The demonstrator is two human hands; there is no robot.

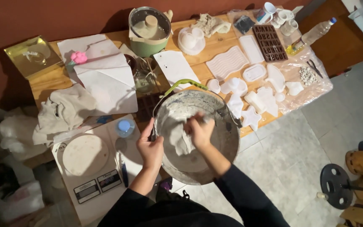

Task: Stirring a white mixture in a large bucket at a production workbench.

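A large metal bucket (227, 138) with a green handle (180, 84) is tilted toward me at the table's front edge, its inside smeared with grey-white paste. My left hand (151, 147) grips the bucket's left rim. My right hand (199, 131) is inside the bucket, closed on a paste-covered cloth (181, 141) pressed against the wall.
A white kitchen scale (90, 162) sits left of the bucket, a blue-capped jar (124, 127) beside it. Several white moulds (248, 90) and a brown letter mould (269, 42) lie at the right. A green pot (149, 31), papers (106, 75) and rags (64, 111) occupy the back and left.
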